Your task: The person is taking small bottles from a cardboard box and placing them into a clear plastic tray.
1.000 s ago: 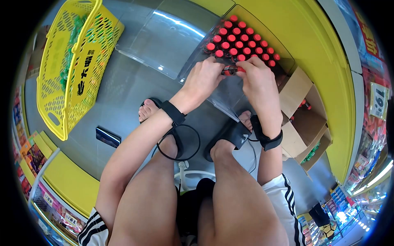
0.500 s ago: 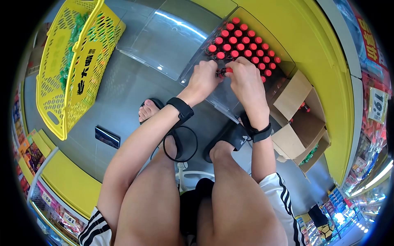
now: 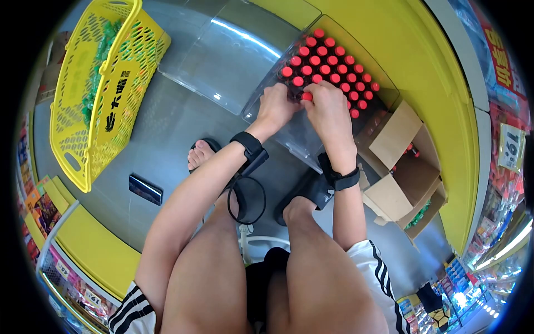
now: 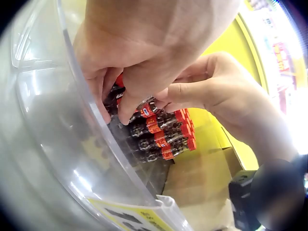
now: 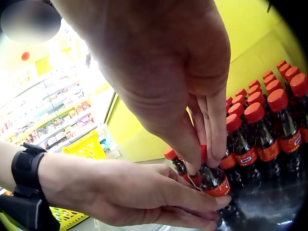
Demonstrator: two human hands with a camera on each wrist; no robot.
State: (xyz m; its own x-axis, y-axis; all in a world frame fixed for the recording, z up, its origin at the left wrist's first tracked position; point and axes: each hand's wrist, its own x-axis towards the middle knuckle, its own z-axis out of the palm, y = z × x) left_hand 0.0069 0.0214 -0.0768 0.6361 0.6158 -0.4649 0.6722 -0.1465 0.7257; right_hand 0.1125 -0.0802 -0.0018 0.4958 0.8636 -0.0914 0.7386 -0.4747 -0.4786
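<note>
Several small dark bottles with red caps (image 3: 329,42) stand in rows inside a clear bin (image 3: 261,94). In the right wrist view, the right hand (image 5: 192,72) pinches the red cap of one bottle (image 5: 214,182) at the near end of the rows. The left hand (image 5: 139,192) grips that bottle's lower body, its thumb across the label. In the head view the left hand (image 3: 276,107) and the right hand (image 3: 327,108) meet at this bottle's cap (image 3: 306,97). The left wrist view shows the left hand's fingertips inside the bin wall, partly hiding the bottles.
An open cardboard box (image 3: 396,136) with a few red-capped bottles stands right of the bin. At the left is a yellow basket (image 3: 119,106) holding green items. A phone (image 3: 146,189) lies on the floor. Stocked shelves (image 3: 506,139) line the right side.
Both hands have moved left and slightly down into the bin's near part with the bottle, which was tilted sideways and now shows its cap upward. More rows of caps are uncovered.
</note>
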